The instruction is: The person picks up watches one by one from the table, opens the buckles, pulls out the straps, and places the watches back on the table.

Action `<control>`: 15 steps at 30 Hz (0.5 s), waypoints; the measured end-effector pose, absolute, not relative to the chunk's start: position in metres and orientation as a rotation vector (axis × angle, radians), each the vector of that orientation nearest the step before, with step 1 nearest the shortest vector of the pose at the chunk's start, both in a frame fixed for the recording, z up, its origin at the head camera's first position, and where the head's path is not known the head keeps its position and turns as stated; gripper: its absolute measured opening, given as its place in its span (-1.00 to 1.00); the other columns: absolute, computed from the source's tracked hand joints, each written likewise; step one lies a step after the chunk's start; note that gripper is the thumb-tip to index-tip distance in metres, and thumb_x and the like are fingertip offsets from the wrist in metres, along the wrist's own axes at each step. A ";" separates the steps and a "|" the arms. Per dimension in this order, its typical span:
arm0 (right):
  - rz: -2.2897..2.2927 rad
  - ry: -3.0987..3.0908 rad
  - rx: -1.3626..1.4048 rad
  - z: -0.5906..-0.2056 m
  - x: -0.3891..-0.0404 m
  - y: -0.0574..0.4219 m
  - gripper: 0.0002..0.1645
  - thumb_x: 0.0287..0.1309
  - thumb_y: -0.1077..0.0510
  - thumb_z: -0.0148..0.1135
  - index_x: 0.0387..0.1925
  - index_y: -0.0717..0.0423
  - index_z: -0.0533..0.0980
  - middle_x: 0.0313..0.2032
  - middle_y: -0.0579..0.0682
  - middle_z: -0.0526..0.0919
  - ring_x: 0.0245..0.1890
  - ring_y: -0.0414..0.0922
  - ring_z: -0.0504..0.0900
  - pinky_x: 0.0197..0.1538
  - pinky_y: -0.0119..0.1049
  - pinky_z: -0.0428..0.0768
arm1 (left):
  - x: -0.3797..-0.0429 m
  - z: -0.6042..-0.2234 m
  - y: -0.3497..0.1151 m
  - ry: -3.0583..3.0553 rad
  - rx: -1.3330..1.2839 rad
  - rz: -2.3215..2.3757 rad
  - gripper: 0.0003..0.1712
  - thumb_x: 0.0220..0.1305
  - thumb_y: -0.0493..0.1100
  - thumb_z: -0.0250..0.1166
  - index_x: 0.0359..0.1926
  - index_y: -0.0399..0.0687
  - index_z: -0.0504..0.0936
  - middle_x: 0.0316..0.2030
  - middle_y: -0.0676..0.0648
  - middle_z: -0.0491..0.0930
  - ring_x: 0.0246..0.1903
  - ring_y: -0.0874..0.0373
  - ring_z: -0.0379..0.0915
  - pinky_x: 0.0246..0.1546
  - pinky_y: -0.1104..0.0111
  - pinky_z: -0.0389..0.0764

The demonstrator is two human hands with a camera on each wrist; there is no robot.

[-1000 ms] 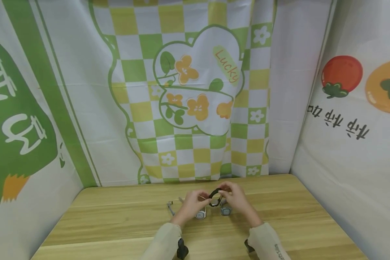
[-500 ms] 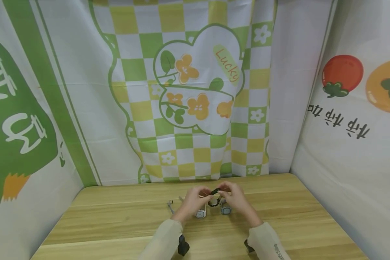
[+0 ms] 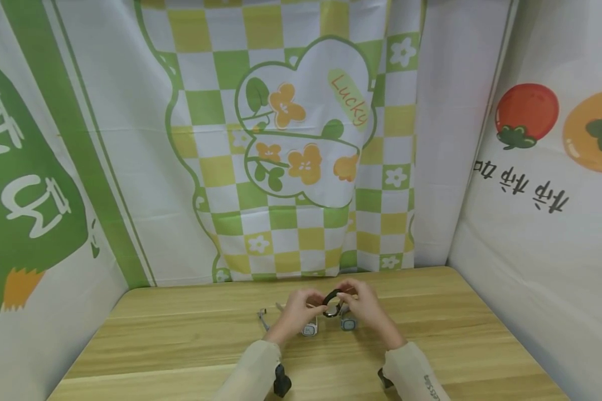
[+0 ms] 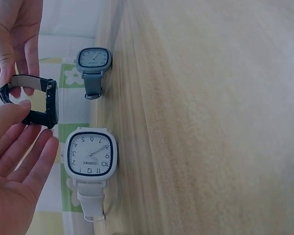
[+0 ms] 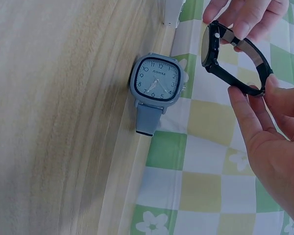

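Note:
Both hands hold a black wristwatch (image 3: 333, 294) above the table, its strap curved round in a loop. My left hand (image 3: 301, 309) pinches it from the left side, thumb and fingertips on the strap near the case. From the other side, my right hand (image 3: 365, 305) pinches the strap between thumb and fingers. The right wrist view shows the black watch (image 5: 232, 81) with its dial turned edge-on. Below the left hand a white square-dialled watch (image 4: 90, 155) stands propped on its strap. A similar blue-grey watch (image 5: 156, 81) stands below the right hand.
Left of the left hand lies a thin grey strap-like thing (image 3: 263, 320), partly hidden by the wrist. The wood-grain table (image 3: 180, 345) ends at a green-and-yellow checked cloth (image 3: 286, 239). White printed cloths hang at both sides.
The black watch tips a little between the fingers, dipping and then coming back up. Both hands stay in nearly the same place, and the two standing watches have not moved.

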State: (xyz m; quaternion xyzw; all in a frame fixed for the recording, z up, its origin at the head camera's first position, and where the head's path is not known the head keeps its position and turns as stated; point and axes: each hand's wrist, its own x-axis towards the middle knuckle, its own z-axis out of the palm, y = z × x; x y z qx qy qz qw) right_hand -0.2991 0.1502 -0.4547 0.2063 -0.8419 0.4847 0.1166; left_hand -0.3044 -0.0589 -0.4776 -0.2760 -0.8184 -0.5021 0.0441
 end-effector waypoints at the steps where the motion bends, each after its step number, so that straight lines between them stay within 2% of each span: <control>1: 1.412 -2.469 0.597 -0.454 -0.299 0.150 -0.94 0.34 0.42 0.32 -0.17 0.35 0.65 -0.24 0.20 0.77 -0.23 0.12 0.78 -0.21 -0.30 0.72 | -0.305 -0.479 -0.059 -2.497 -0.850 -1.533 -0.84 0.38 -0.37 0.41 -0.08 -0.41 0.72 -0.18 -0.24 0.79 -0.16 -0.05 0.75 -0.11 0.24 0.77; 9: 1.403 -2.476 0.579 -0.452 -0.299 0.152 -0.92 0.35 0.40 0.33 -0.15 0.32 0.66 -0.23 0.19 0.77 -0.23 0.10 0.78 -0.15 -0.22 0.74 | -0.304 -0.480 -0.059 -2.536 -0.803 -1.550 -0.83 0.39 -0.32 0.42 -0.09 -0.38 0.73 -0.20 -0.19 0.79 -0.15 -0.04 0.74 -0.10 0.21 0.77; 15: 1.382 -2.469 0.632 -0.452 -0.298 0.153 -0.94 0.34 0.41 0.32 -0.17 0.34 0.65 -0.24 0.21 0.77 -0.24 0.12 0.78 -0.18 -0.23 0.74 | -0.305 -0.476 -0.056 -2.525 -0.780 -1.534 -0.81 0.42 -0.25 0.41 -0.05 -0.28 0.76 -0.14 -0.17 0.80 -0.14 0.02 0.75 -0.05 0.19 0.77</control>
